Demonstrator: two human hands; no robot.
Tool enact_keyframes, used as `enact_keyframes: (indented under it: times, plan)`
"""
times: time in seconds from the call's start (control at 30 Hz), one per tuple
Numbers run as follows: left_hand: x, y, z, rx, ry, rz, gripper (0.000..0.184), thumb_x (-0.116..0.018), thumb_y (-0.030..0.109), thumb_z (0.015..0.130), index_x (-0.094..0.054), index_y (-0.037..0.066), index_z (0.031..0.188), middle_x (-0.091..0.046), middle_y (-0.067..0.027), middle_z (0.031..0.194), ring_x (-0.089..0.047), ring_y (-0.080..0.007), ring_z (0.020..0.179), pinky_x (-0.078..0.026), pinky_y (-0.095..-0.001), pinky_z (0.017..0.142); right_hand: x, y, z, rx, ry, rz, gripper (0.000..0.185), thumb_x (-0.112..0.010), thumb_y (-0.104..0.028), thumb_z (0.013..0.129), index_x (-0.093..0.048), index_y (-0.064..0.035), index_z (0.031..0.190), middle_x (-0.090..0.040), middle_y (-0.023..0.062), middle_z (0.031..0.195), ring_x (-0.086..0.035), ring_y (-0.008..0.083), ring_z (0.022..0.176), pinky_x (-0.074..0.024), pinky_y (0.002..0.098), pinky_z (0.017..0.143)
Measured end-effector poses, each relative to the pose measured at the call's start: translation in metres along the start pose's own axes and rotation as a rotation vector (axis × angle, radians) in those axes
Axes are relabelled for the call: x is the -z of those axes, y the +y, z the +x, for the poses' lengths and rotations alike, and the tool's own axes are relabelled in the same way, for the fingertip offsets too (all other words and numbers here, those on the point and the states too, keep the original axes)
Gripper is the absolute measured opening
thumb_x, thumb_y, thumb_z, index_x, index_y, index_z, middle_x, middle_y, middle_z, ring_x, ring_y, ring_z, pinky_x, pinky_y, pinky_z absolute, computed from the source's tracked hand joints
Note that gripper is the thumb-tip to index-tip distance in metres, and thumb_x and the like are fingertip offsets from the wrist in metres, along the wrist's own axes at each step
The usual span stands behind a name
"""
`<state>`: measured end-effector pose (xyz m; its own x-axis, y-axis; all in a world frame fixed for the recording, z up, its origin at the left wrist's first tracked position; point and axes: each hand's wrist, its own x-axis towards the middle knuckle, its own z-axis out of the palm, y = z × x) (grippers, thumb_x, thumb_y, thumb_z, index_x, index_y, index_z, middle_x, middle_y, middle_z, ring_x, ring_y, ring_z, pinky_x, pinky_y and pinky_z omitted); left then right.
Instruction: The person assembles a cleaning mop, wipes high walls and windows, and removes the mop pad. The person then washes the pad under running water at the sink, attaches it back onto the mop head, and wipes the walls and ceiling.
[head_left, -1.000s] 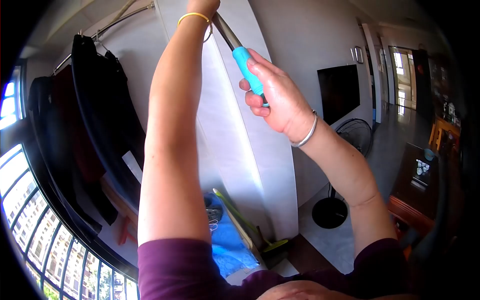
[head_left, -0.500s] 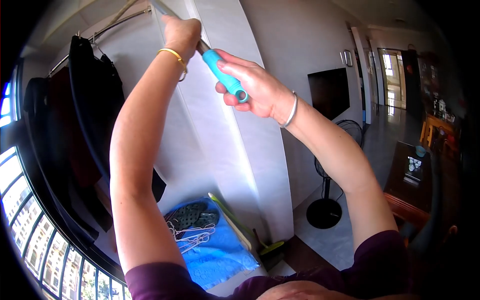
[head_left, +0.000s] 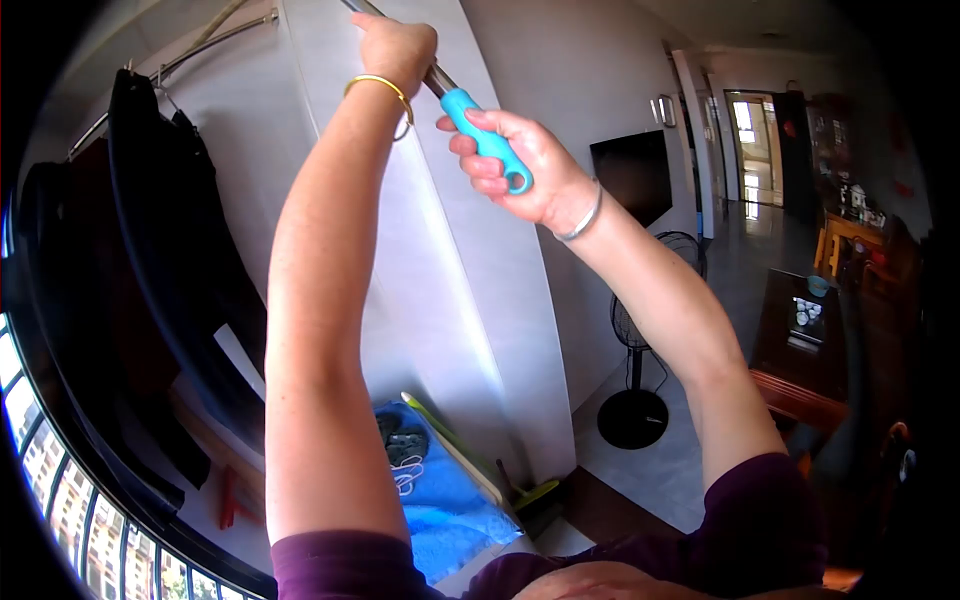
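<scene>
A metal pole with a turquoise grip [head_left: 490,142] slants from the top edge of the view down to the right. My left hand [head_left: 402,50] is closed around the metal shaft, above the grip. Lower down, the fingers of my right hand [head_left: 535,168] wrap the turquoise grip near its end, where a hole shows. The pole's far end is out of view beyond the top edge. Dark clothes [head_left: 170,220] hang to the left of my left arm, apart from both hands.
A hanging rail [head_left: 225,38] runs at upper left, above the barred window [head_left: 60,470]. Below my arms lie a blue cloth [head_left: 455,520] and hangers [head_left: 406,475]. A black standing fan [head_left: 633,418], a television [head_left: 632,178] and a dark table [head_left: 785,350] stand to the right.
Both hands, still on the pole, sit further right in the view. The clothes, fan and room have shifted left in the view, and my left arm covers more of the blue cloth.
</scene>
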<state>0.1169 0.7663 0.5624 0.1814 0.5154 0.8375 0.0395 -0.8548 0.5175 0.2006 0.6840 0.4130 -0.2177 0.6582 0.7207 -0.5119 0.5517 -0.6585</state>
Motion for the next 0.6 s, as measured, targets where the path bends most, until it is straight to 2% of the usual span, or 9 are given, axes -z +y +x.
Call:
enact_keyframes:
  times: [0.2,0.27,0.3,0.33,0.4,0.43,0.5,0.57,0.6]
  plan:
    - [-0.024,0.019,-0.019,0.053,-0.138,-0.177,0.075,-0.048,-0.002,0.073,-0.007,-0.009,0.135,-0.058,-0.0214,0.090,-0.063,-0.0253,0.068,-0.052,-0.0340,0.060,-0.011,-0.014,-0.018,0.032,0.234,-0.207,0.028,-0.051,-0.021,0.089,-0.047,-0.0003,0.107,-0.048,0.0009,0.073,-0.042,0.0058,0.051,-0.0333,0.0195,0.040]
    - [-0.031,0.017,-0.016,0.041,-0.132,-0.378,0.063,-0.046,-0.004,0.074,-0.020,-0.009,0.130,-0.056,-0.0190,0.084,-0.061,-0.0225,0.061,-0.052,-0.0335,0.054,-0.018,-0.022,-0.022,0.042,0.297,-0.312,0.026,-0.052,-0.020,0.088,-0.049,0.0000,0.103,-0.048,0.0008,0.071,-0.043,0.0059,0.050,-0.0334,0.0197,0.039]
    - [-0.032,0.019,-0.020,0.046,-0.143,-0.397,0.063,-0.046,-0.004,0.074,-0.020,-0.009,0.130,-0.056,-0.0190,0.084,-0.061,-0.0225,0.061,-0.052,-0.0335,0.054,-0.022,-0.022,-0.025,0.086,0.386,-0.599,0.021,-0.055,-0.020,0.084,-0.050,-0.0011,0.093,-0.049,0.0016,0.069,-0.045,0.0071,0.050,-0.0341,0.0214,0.040]
    - [-0.031,0.019,-0.024,0.088,-0.150,-0.491,0.048,-0.047,-0.005,0.075,-0.027,-0.007,0.119,-0.053,-0.0184,0.081,-0.058,-0.0232,0.061,-0.051,-0.0352,0.052,-0.025,-0.019,-0.028,0.121,0.468,-0.882,0.019,-0.058,-0.020,0.081,-0.052,-0.0022,0.083,-0.051,0.0023,0.068,-0.047,0.0082,0.051,-0.0349,0.0230,0.041]
    - [-0.025,0.027,-0.030,0.197,-0.211,-0.610,0.026,-0.046,-0.007,0.077,-0.038,-0.006,0.102,-0.050,-0.0173,0.078,-0.054,-0.0223,0.060,-0.048,-0.0346,0.047,-0.028,-0.012,-0.036,0.171,0.537,-1.036,0.016,-0.058,-0.018,0.081,-0.053,-0.0023,0.081,-0.049,0.0009,0.063,-0.046,0.0067,0.048,-0.0348,0.0222,0.040]
    - [-0.026,0.025,-0.034,0.193,-0.207,-0.614,0.026,-0.046,-0.007,0.077,-0.038,-0.006,0.102,-0.050,-0.0173,0.078,-0.054,-0.0223,0.060,-0.048,-0.0346,0.047,-0.032,-0.009,-0.040,0.233,0.590,-1.179,0.014,-0.058,-0.016,0.080,-0.054,-0.0024,0.079,-0.048,-0.0005,0.059,-0.045,0.0052,0.046,-0.0346,0.0214,0.038]
    - [-0.033,0.023,-0.045,0.197,-0.152,-0.747,0.011,-0.049,-0.006,0.076,-0.046,-0.009,0.087,-0.052,-0.0159,0.066,-0.056,-0.0227,0.055,-0.047,-0.0350,0.044,-0.036,-0.005,-0.054,0.230,0.645,-1.306,0.016,-0.059,-0.016,0.080,-0.056,-0.0011,0.084,-0.050,-0.0005,0.059,-0.047,0.0060,0.049,-0.0365,0.0219,0.041]
    - [-0.045,0.032,-0.065,0.151,-0.067,-0.657,0.027,-0.059,0.006,0.081,-0.038,-0.004,0.096,-0.048,-0.0110,0.068,-0.047,-0.0176,0.049,-0.045,-0.0336,0.041,-0.031,-0.002,-0.071,0.399,0.663,-1.554,0.021,-0.059,-0.016,0.080,-0.058,0.0012,0.092,-0.051,0.0000,0.060,-0.050,0.0070,0.053,-0.0391,0.0220,0.045]
    - [-0.050,0.032,-0.072,0.135,-0.119,-0.697,0.030,-0.058,0.006,0.082,-0.036,-0.002,0.100,-0.047,-0.0102,0.069,-0.047,-0.0170,0.048,-0.044,-0.0334,0.040,-0.036,-0.002,-0.082,0.373,0.675,-1.568,0.029,-0.059,-0.016,0.081,-0.057,0.0019,0.104,-0.053,0.0002,0.065,-0.051,0.0073,0.058,-0.0413,0.0213,0.049]
